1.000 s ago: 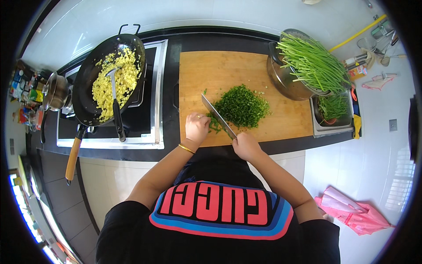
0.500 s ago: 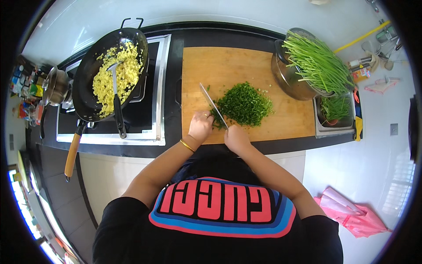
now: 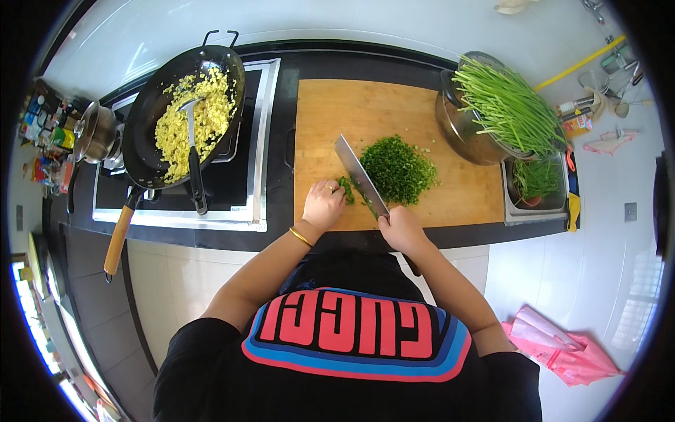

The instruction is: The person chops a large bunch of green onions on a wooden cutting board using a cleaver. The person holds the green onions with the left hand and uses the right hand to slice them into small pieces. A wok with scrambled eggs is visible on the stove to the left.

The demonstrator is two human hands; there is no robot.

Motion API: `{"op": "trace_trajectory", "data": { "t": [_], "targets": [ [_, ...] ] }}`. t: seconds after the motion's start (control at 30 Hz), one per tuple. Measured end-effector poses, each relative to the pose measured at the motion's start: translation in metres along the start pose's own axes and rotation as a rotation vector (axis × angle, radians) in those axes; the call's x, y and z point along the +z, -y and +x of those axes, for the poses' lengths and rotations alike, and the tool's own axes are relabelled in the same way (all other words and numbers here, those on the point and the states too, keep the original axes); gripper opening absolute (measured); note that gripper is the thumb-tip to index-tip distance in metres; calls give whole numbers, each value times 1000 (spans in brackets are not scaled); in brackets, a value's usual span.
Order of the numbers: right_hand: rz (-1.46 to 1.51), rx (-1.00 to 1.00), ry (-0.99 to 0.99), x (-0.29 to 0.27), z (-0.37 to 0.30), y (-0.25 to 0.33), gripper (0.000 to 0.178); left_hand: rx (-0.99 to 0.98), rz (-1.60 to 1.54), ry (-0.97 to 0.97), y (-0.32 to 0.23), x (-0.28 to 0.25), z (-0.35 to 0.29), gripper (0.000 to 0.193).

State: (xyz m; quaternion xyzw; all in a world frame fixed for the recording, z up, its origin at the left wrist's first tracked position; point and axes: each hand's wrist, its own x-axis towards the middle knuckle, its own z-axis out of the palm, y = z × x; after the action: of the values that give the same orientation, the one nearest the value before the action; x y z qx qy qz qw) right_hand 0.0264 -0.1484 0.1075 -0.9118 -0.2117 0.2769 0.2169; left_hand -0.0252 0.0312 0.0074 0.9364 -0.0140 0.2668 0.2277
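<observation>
we hold our two hands apart over the near edge of the wooden cutting board point(image 3: 351, 105), both forearms slanting inward from the bent elbows so that the hands come close in front of the body. our left hand point(image 3: 324, 205) lies with its back up, fingers bunched and curled toward the board, the tips beside a small clump of cut greens point(image 3: 345, 188); we cannot tell whether they pinch it or only rest against it. a gold bracelet point(image 3: 300, 237) circles that wrist. our right hand point(image 3: 403, 230) is wrapped in a fist around the grip end of the knife point(image 3: 361, 176), knuckles up, its handle mostly hidden by the fingers. the broad blade points away and to the left, between the small clump and the larger heap of chopped greens point(image 3: 399, 169), its flat face partly turned up to us; we cannot tell whether its edge touches the wood. the heap sits around the middle of the board, just right of the blade. well to our left is a wok point(image 3: 137, 141) of yellow crumbled food point(image 3: 176, 133), and long green stalks point(image 3: 506, 102) lie over a pot at the right.
</observation>
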Motion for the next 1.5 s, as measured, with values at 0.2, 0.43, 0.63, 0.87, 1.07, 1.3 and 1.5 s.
{"op": "trace_trajectory", "data": {
  "t": [0.2,0.43,0.63,0.87,1.07,1.3,1.5],
  "targets": [
    [-34,-13,43,5,-3,-1,25,-44,-52,-13,9,6,5,6],
    [-90,-20,44,20,1,-7,23,-48,-59,-23,8,6,2,6],
    [-180,-1,64,28,11,6,21,10,-49,6,10,7,-6,5],
    [14,12,-3,31,28,-10,27,16,-84,34,8,4,-3,8],
    [-92,-65,35,5,9,-3,26,-94,-126,30,11,4,3,5],
    [-124,-55,56,8,3,-3,23,-163,-177,23,10,2,3,2],
    [-153,-67,81,5,5,-2,22,-494,-327,69,2,-5,13,20]
  ]
}}
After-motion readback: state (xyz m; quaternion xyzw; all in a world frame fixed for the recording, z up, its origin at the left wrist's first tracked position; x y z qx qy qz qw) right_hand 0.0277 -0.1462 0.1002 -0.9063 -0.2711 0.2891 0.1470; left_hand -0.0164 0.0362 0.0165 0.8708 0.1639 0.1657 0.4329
